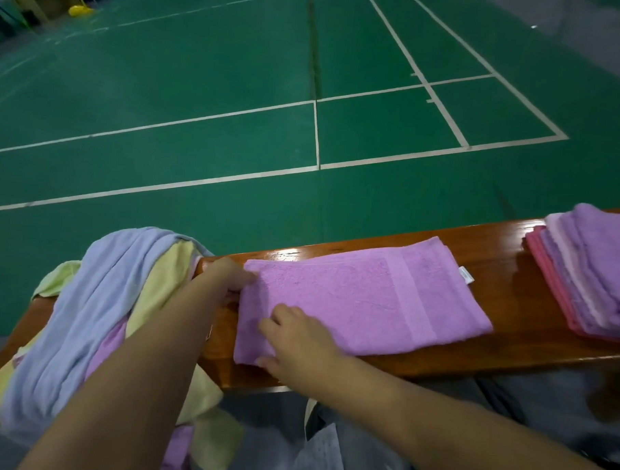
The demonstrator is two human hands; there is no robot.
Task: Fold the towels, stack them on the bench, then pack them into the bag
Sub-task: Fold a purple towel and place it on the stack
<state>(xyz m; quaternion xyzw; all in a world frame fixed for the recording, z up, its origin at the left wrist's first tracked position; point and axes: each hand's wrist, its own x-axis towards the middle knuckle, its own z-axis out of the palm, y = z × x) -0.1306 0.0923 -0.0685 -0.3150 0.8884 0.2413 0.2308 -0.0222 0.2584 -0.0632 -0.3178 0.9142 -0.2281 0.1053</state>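
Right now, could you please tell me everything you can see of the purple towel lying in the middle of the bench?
The purple towel is terry cloth with a woven band near its right end and a small white tag at its far right edge. It lies flat, folded in layers, along the glossy wooden bench. The left hand holds its far left corner; the right hand rests on its near left end, fingers at the edge.

Your view is dim and even, lit from overhead; shadows soft. Glare streaks the varnished bench top (brightest just behind the pink towel). Wide-angle bend curves the court lines and bench toward the edges. Your forearms and the lower corners are blurred; far corners murky.
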